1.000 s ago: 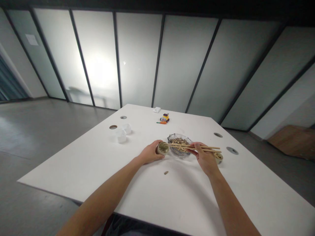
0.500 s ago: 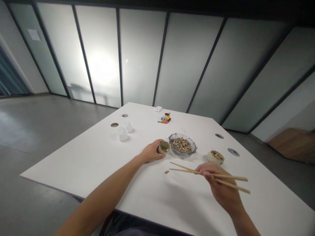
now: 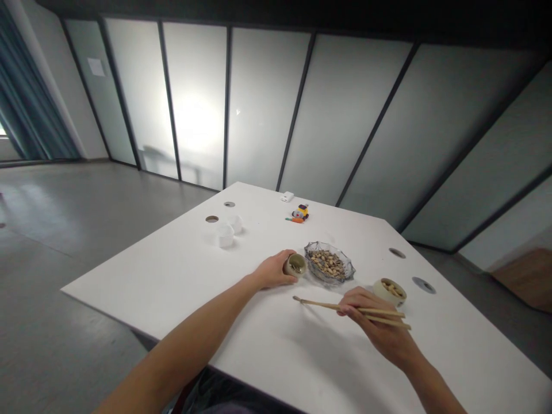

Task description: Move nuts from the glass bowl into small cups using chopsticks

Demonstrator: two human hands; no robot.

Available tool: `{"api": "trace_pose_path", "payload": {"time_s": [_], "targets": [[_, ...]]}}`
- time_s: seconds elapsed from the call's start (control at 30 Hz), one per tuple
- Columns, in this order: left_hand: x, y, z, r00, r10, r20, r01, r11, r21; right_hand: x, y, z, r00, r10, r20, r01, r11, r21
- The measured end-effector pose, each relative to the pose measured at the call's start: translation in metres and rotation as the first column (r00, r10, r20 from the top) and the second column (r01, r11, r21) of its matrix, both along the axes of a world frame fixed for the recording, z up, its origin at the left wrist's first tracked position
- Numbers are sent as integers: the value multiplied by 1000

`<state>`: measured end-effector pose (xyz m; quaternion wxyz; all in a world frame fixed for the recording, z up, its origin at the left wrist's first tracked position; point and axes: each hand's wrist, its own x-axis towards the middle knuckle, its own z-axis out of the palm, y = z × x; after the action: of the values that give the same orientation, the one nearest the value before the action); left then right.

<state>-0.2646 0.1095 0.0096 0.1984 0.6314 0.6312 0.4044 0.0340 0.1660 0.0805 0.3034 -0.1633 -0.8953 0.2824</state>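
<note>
My left hand (image 3: 276, 270) is wrapped round the side of a small beige cup (image 3: 296, 266), tilted a little toward me, with a few seeds inside. In my right hand (image 3: 375, 322) is a pair of wooden chopsticks (image 3: 321, 304), their tips close together at a single sunflower seed (image 3: 296, 298) just in front of the cup. Behind and right of the cup stands a clear glass bowl (image 3: 349, 275) heaped with mixed seeds and nuts. A second beige cup (image 3: 379, 291), holding peanuts, sits beyond my right hand.
Two translucent white containers (image 3: 225, 237) stand on the white table (image 3: 172, 276) at left. Farther back lie a toy vehicle (image 3: 301, 211), a toy carrot (image 3: 296, 219) and a small white case (image 3: 287, 196). Round holes (image 3: 424, 285) pierce the tabletop near both sides.
The chopstick tips, spread apart before, have come together at the seed that lay in front of them. The whole view has shifted, so the table sits farther right and slightly lower.
</note>
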Motion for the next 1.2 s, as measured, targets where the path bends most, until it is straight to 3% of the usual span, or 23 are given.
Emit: {"api": "trace_pose_path", "payload": {"time_s": [0.3, 0.6, 0.83, 1.2], "targets": [[1, -3, 3, 1000, -11, 10, 11, 1000, 27, -26, 31, 19, 1000, -25, 3, 25, 996, -84], [-1, 0, -3, 1000, -4, -14, 4, 999, 40, -23, 46, -9, 1000, -30, -8, 29, 990, -137], [-1, -1, -3, 1000, 26, 0, -26, 1000, 16, -20, 42, -14, 971, -167, -173, 133, 972, -192], [-2, -2, -4, 1000, 26, -6, -26, 999, 26, -27, 21, -8, 993, -18, -120, 1, 990, -138]]}}
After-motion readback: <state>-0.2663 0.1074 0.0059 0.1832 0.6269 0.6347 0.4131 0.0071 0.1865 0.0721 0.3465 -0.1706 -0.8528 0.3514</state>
